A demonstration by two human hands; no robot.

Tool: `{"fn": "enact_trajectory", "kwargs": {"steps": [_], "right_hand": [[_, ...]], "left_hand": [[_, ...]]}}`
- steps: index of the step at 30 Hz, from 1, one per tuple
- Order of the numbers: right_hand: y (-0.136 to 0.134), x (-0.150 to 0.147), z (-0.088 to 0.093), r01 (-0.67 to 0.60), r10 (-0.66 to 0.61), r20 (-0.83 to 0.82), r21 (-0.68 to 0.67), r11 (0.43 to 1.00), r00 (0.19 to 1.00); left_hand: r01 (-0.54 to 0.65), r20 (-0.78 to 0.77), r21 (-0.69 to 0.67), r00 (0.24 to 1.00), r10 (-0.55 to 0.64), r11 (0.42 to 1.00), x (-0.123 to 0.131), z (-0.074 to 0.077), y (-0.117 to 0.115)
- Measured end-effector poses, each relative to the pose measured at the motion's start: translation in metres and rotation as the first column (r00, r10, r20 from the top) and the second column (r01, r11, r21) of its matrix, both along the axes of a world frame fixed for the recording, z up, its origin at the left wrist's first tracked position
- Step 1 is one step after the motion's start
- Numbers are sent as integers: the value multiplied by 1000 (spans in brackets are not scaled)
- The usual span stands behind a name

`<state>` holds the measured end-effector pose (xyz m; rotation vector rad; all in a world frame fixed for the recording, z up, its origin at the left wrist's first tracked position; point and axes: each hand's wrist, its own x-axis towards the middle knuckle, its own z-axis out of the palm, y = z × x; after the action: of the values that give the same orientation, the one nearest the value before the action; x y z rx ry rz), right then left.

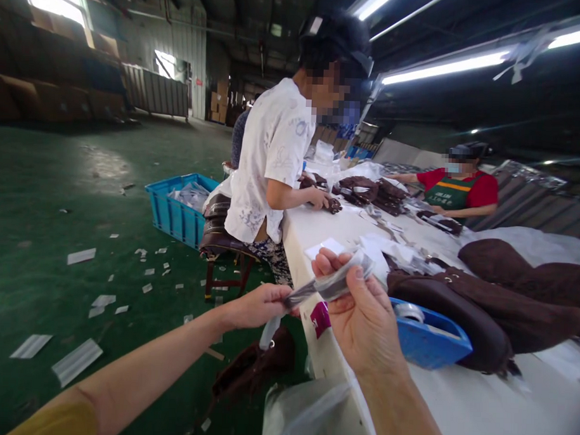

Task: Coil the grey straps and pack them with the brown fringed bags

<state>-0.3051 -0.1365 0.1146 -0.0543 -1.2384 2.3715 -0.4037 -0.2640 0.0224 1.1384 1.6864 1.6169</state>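
Note:
My left hand (pixel 261 305) pinches one end of a small clear plastic bag (pixel 333 284) held in the air beside the table's left edge. My right hand (pixel 357 315) grips the bag's other end between thumb and fingers. A thin strip (pixel 268 333) hangs down from under my left hand. Just right of my right hand, a blue tape dispenser (pixel 433 337) sits on the white table (pixel 478 408). Brown bags (pixel 500 307) lie heaped behind the dispenser.
A person in a white shirt (pixel 273 160) sits on a stool at the table's left side, handling brown pieces. Another person in red (pixel 457 188) works across the table. A blue crate (pixel 176 213) stands on the green floor among scattered paper strips. A brown bag (pixel 251 368) lies below the table edge.

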Motion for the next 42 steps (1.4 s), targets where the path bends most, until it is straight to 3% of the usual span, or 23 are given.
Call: {"fn": "enact_trajectory", "kwargs": {"steps": [4,8,12,14,15,16,18,19,20,21,24,25,27,29,31,33,34,35,37,38,40,42], "right_hand": [[5,-1,4,93,-94,-28,-37,995,995],[14,2,10,142,-143,-47,-24,990,989],[11,4,7,173,-153,-126,166,971,980],[8,4,-1,230,-179,-171,358,905,969],[8,3,-6,277,-202,-200,501,820,959],[9,2,-12,326,-216,-246,670,667,945],[13,-2,-26,375,-171,-342,898,232,924],[15,-5,-34,371,-124,-365,928,33,923],[18,-7,-41,355,-78,-367,926,-128,927],[20,-9,-48,327,-42,-348,911,-252,937],[24,-9,-65,192,-23,-241,824,-533,970],[24,-7,-70,144,-30,-201,788,-599,979],[21,-2,-76,52,-69,-126,762,-645,990],[16,6,-79,-43,-135,-58,766,-641,989],[11,14,-78,-165,-208,45,779,-605,977],[7,23,-74,-343,-281,225,793,-503,933],[6,28,-72,-460,-286,369,793,-399,884],[5,33,-71,-593,-245,542,765,-252,804],[6,43,-71,-833,15,835,547,84,550],[6,47,-73,-899,198,885,380,216,422],[7,53,-80,-920,489,823,99,379,289],[7,56,-87,-871,650,693,-65,486,312]], "left_hand": [[26,131,82,991,-37,996,8,-6,3],[-20,203,145,979,-10,989,22,3,2],[-19,158,87,987,5,996,24,7,-2],[32,174,49,984,-40,998,19,5,-5],[58,204,35,977,-64,998,16,5,-7],[83,246,20,965,-85,996,12,4,-9],[121,353,2,929,-114,993,5,6,-12],[126,392,-1,913,-116,992,2,8,-14],[128,414,-6,903,-114,992,-1,10,-15],[130,429,-14,896,-111,991,-3,11,-15],[184,508,-70,852,-124,980,-7,13,-16],[225,552,-94,823,-137,970,-9,13,-16],[327,615,-154,770,-169,932,-11,11,-16],[414,590,-224,778,-215,882,-14,11,-17],[445,438,-295,849,-294,846,-16,12,-17],[425,203,-325,904,-377,845,-17,15,-19],[430,102,-325,901,-421,842,-16,16,-20],[449,35,-319,886,-463,835,-16,16,-21],[519,11,-304,840,-542,799,-14,12,-23],[558,40,-298,818,-574,775,-13,9,-24],[631,148,-261,774,-616,730,-12,2,-25],[685,278,-170,723,-632,708,-11,-5,-24]]}}
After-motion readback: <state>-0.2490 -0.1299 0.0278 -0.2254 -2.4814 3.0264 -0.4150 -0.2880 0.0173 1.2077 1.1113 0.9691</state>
